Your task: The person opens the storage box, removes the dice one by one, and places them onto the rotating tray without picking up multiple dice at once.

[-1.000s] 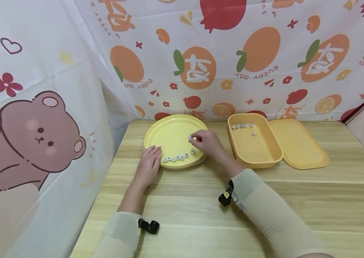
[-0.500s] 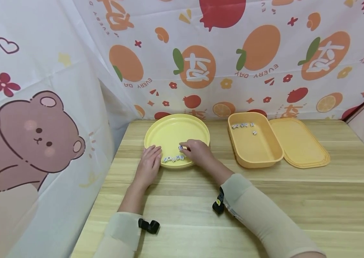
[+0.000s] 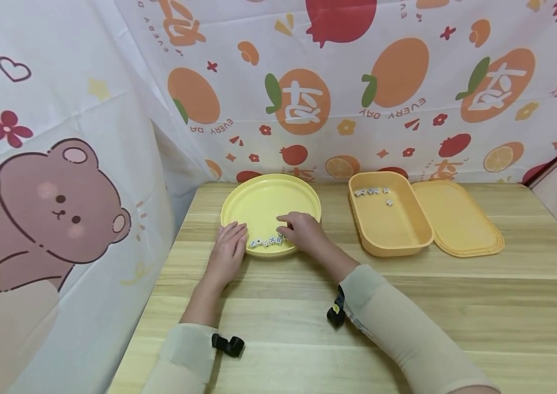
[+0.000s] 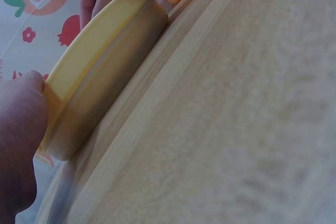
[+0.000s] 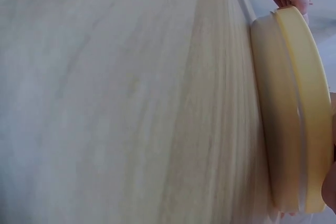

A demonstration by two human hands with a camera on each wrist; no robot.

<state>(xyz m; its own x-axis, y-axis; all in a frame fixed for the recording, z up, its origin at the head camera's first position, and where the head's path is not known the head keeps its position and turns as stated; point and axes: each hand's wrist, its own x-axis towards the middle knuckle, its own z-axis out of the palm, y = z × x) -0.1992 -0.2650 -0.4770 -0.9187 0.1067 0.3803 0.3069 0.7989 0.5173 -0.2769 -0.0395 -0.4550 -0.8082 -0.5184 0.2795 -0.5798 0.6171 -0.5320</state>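
Observation:
A row of several small white dice point(image 3: 265, 243) lies along the near inner edge of a round yellow tray point(image 3: 263, 205). My left hand point(image 3: 227, 254) rests on the tray's left rim, fingers fairly straight. Over the near right part of the tray is my right hand point(image 3: 304, 230), its thumb and index finger parted with nothing visible between them. Just below those fingertips sit the dice at the row's right end, partly hidden by the hand. From the left wrist view, the left hand point(image 4: 21, 124) touches the side of the tray point(image 4: 100, 56).
Right of the tray stands an orange-yellow rectangular box point(image 3: 396, 230) with several dice point(image 3: 374, 192) near its far end. Its flat lid point(image 3: 463, 219) lies beside it on the wooden table point(image 3: 298, 328). A printed cloth point(image 3: 347, 82) hangs behind.
My right hand carried a die left and toward the near edge, then let go of it at the row's right end; thumb and finger have spread. My left hand stayed put.

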